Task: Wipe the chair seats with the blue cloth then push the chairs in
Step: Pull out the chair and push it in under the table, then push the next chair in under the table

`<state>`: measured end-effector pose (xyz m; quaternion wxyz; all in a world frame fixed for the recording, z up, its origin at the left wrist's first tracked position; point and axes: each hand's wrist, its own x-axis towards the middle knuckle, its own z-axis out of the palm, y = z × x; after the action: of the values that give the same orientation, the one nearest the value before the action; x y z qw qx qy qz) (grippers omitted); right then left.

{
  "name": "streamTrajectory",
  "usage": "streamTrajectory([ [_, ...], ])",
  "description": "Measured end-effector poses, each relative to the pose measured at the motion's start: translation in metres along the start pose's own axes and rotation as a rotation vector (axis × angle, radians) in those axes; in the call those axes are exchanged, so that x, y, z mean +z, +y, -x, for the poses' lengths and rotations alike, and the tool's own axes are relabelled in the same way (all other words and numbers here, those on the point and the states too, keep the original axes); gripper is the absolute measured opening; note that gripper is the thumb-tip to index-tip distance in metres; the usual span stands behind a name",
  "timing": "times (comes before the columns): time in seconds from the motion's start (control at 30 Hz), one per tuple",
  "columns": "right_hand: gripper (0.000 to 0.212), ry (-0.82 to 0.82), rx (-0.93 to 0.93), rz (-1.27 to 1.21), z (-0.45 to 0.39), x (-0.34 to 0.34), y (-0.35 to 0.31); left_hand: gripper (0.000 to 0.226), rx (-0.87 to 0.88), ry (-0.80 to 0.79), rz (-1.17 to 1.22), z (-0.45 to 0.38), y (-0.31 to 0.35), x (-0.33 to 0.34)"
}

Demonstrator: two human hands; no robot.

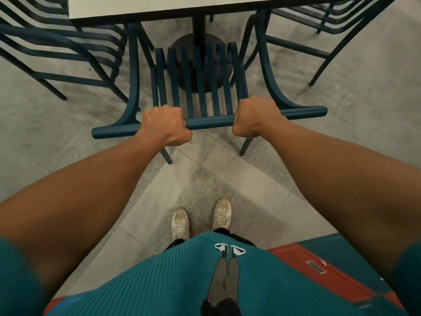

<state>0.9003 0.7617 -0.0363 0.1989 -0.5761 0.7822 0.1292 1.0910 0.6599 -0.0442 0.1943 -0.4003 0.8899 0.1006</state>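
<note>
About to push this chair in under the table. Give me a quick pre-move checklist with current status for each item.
1. Left hand closed on the chair's top rail: ok.
2. Right hand closed on the same rail: ok.
3. Chair lined up with the white table, seat slats pointing at the pedestal base: ok.
4. Gaps to the neighbouring chairs, left and right: the front legs pass close to both; cannot tell if they clear.
5. Seat wiped: cannot tell; the blue cloth is not in view.
6. Feet behind the rear legs: ok.
</note>
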Motion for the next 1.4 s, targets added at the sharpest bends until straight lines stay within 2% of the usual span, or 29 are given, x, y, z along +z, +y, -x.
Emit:
streamTrajectory([
  [0.23, 0.022, 0.021, 0.001, -0.006, 0.005, -0.005, 0.003, 0.036, -0.036, -0.006, -0.012, 0.003, 0.007, -0.003],
  [0.33, 0.031, 0.083, 0.054, -0.006, 0.006, 0.001, 0.001, 0.038, -0.063, 0.001, 0.035, 0.008, 0.010, -0.006],
  [0.4, 0.042, 0.142, 0.125, 0.013, 0.009, 0.010, -0.002, 0.049, -0.029, 0.013, 0.069, 0.012, 0.011, -0.002],
  [0.5, 0.075, 0.223, 0.304, -0.049, 0.024, 0.027, 0.001, 0.089, 0.111, 0.071, -0.007, 0.019, 0.019, 0.012],
  [0.57, 0.086, 0.253, 0.440, -0.147, 0.047, 0.040, 0.009, 0.098, 0.240, 0.118, -0.033, 0.028, 0.039, 0.018],
  [0.7, 0.081, 0.156, 0.631, -0.355, 0.109, 0.074, 0.017, 0.088, 0.541, 0.194, -0.079, 0.051, 0.100, 0.029],
  [0.77, 0.074, 0.077, 0.706, -0.421, 0.136, 0.092, 0.018, 0.079, 0.682, 0.130, -0.089, 0.061, 0.126, 0.040],
  [0.83, 0.065, -0.023, 0.724, -0.511, 0.159, 0.115, 0.022, 0.072, 0.763, 0.001, -0.106, 0.069, 0.145, 0.058],
  [0.93, 0.061, -0.191, 0.699, -0.679, 0.186, 0.144, 0.035, 0.064, 0.755, -0.148, -0.164, 0.063, 0.173, 0.078],
  [1.0, 0.062, -0.230, 0.728, -0.721, 0.198, 0.157, 0.057, 0.064, 0.735, -0.206, -0.217, 0.050, 0.198, 0.082],
  [1.13, 0.060, -0.173, 0.792, -0.715, 0.214, 0.166, 0.122, 0.063, 0.718, -0.221, -0.264, 0.022, 0.265, 0.074],
  [1.23, 0.065, -0.103, 0.825, -0.712, 0.224, 0.163, 0.177, 0.065, 0.693, -0.218, -0.267, 0.004, 0.327, 0.062],
  [1.4, 0.070, -0.076, 0.843, -0.731, 0.236, 0.157, 0.266, 0.067, 0.704, -0.258, -0.245, -0.027, 0.429, 0.044],
])
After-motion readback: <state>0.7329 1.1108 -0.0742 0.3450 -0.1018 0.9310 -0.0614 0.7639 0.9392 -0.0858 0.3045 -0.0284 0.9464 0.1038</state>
